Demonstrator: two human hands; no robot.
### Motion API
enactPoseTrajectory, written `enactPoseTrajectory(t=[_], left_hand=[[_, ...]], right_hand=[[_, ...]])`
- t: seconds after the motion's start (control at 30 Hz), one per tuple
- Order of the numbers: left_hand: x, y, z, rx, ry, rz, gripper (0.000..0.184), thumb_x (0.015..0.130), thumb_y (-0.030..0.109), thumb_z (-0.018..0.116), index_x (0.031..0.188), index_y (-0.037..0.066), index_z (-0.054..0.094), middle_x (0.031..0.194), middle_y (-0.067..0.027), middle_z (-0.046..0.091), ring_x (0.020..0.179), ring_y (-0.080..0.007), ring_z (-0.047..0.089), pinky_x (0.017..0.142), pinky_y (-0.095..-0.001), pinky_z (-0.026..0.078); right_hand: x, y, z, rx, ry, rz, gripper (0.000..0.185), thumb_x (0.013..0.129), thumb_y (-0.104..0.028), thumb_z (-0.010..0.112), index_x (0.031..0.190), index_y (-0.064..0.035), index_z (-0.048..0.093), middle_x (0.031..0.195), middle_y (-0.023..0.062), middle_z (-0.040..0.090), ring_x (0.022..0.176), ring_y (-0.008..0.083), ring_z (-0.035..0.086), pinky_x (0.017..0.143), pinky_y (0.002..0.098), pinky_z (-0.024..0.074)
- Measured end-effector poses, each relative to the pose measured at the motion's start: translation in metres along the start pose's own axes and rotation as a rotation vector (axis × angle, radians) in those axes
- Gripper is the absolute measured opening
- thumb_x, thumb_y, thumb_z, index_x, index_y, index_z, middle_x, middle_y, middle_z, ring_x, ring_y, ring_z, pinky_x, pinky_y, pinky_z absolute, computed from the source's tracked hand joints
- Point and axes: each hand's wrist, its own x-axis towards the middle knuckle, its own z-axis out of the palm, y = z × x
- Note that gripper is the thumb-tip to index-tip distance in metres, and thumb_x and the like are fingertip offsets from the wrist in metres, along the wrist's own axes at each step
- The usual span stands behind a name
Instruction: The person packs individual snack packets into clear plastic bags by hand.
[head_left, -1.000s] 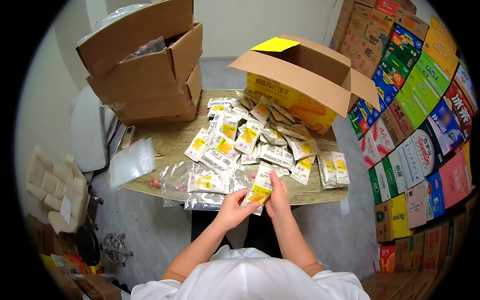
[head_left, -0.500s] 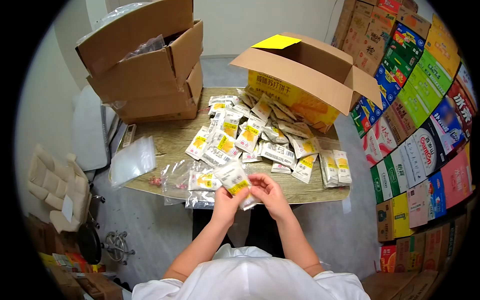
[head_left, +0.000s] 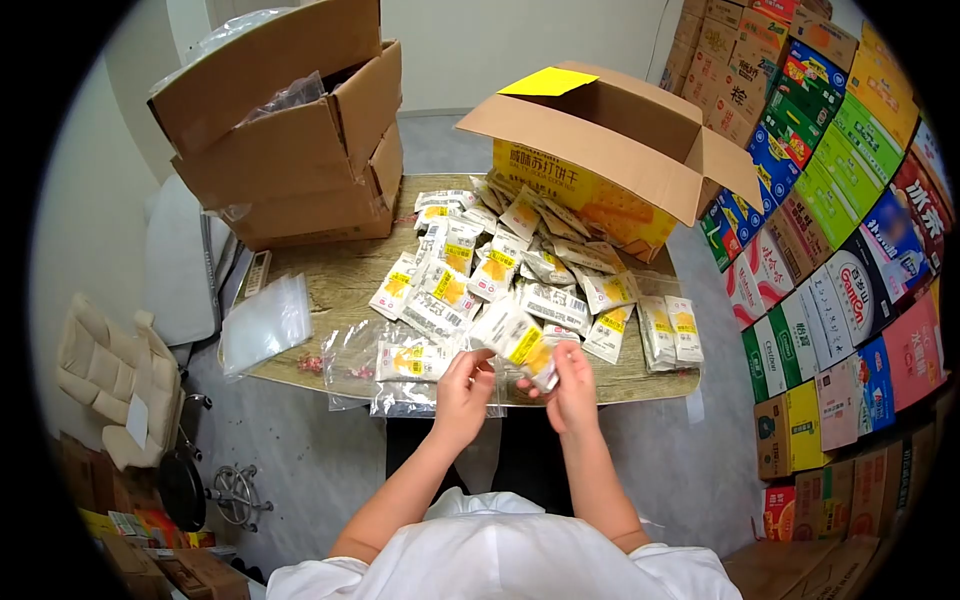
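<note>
My right hand (head_left: 572,392) pinches the lower end of a white cracker packet (head_left: 520,340) with a yellow band, tilted above the table's front edge. A second packet may lie behind it; I cannot make that out. My left hand (head_left: 462,402) is just left of that packet, fingers loosely curled and apart, with nothing visible in them. Beside it, a clear plastic bag (head_left: 350,352) lies on the table with one cracker packet (head_left: 410,361) in or on it. Beyond my hands spreads a heap of similar packets (head_left: 497,265).
On the wooden table (head_left: 330,270) stand an open yellow cracker box (head_left: 590,200) and, back left, brown cartons (head_left: 290,160). Flat clear bags (head_left: 268,322) lie left; a few packets (head_left: 671,332) stand together at right. Stacked coloured cartons (head_left: 800,240) line the right wall.
The packet has moved up and right with my right hand and turned. My left hand has let go of it and sits slightly apart on the left.
</note>
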Motion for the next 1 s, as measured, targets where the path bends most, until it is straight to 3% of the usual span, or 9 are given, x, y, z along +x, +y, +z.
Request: enactPoseTrajectory(t=[0.07,0.1,0.3,0.63,0.73,0.8,1.0], left_hand=[[0.001,0.009,0.006,0.676,0.009,0.199,0.030,0.081,0.028,0.069,0.089,0.002,0.057,0.073,-0.0065,0.052,0.062,-0.0190,0.051,0.057,-0.0319,0.042],[0.002,0.006,0.008,0.780,0.022,0.271,0.027,0.072,0.021,0.073,0.083,0.004,0.056,0.074,-0.0090,0.051,0.063,-0.0255,0.053,0.055,-0.0353,0.042],[0.007,-0.010,0.021,1.041,0.041,0.295,0.031,0.065,0.022,0.074,0.076,0.006,0.051,0.076,-0.0102,0.052,0.068,-0.0300,0.057,0.056,-0.0405,0.045],[0.011,0.001,0.012,1.148,-0.103,0.253,0.021,0.063,0.014,0.067,0.078,0.005,0.056,0.076,-0.0115,0.056,0.065,-0.0310,0.061,0.055,-0.0415,0.049],[0.012,0.000,0.001,1.160,-0.101,0.133,0.013,0.066,0.017,0.063,0.070,0.005,0.059,0.068,-0.0131,0.060,0.060,-0.0318,0.061,0.054,-0.0426,0.049],[0.015,-0.003,-0.006,1.040,-0.066,0.044,0.017,0.070,0.020,0.060,0.063,0.004,0.061,0.061,-0.0158,0.060,0.057,-0.0337,0.060,0.054,-0.0446,0.049],[0.017,-0.004,-0.014,0.750,-0.021,-0.071,0.023,0.082,0.017,0.054,0.068,0.000,0.059,0.061,-0.0209,0.057,0.058,-0.0392,0.057,0.055,-0.0465,0.044]], right_hand=[[0.002,-0.012,-0.005,-0.069,0.097,-0.081,0.025,0.094,-0.015,0.054,0.113,-0.0061,0.040,0.097,0.0143,0.064,0.065,0.0214,0.066,0.046,0.0241,0.0504],[0.003,-0.017,-0.008,-0.094,0.099,-0.089,0.032,0.092,-0.012,0.057,0.117,-0.0059,0.037,0.098,0.0144,0.064,0.066,0.0202,0.066,0.047,0.0226,0.0501],[0.000,-0.026,-0.019,-0.201,0.132,-0.133,0.036,0.090,-0.005,0.058,0.120,-0.0044,0.039,0.097,0.0136,0.064,0.066,0.0186,0.065,0.048,0.0223,0.0507],[-0.006,-0.032,-0.025,-0.353,0.157,-0.163,0.041,0.090,-0.002,0.053,0.127,-0.0053,0.035,0.096,0.0149,0.064,0.066,0.0164,0.064,0.053,0.0223,0.0502],[-0.012,-0.038,-0.022,-0.370,0.151,-0.170,0.042,0.090,0.000,0.052,0.127,-0.0056,0.034,0.095,0.0151,0.065,0.065,0.0155,0.064,0.052,0.0217,0.0492],[-0.014,-0.040,-0.025,-0.385,0.143,-0.160,0.042,0.090,0.000,0.052,0.127,-0.0056,0.034,0.093,0.0152,0.065,0.063,0.0151,0.063,0.051,0.0214,0.0486],[-0.022,-0.047,-0.016,-0.444,0.089,-0.130,0.043,0.088,0.001,0.055,0.126,-0.0053,0.036,0.090,0.0153,0.065,0.058,0.0125,0.061,0.047,0.0195,0.0463]])
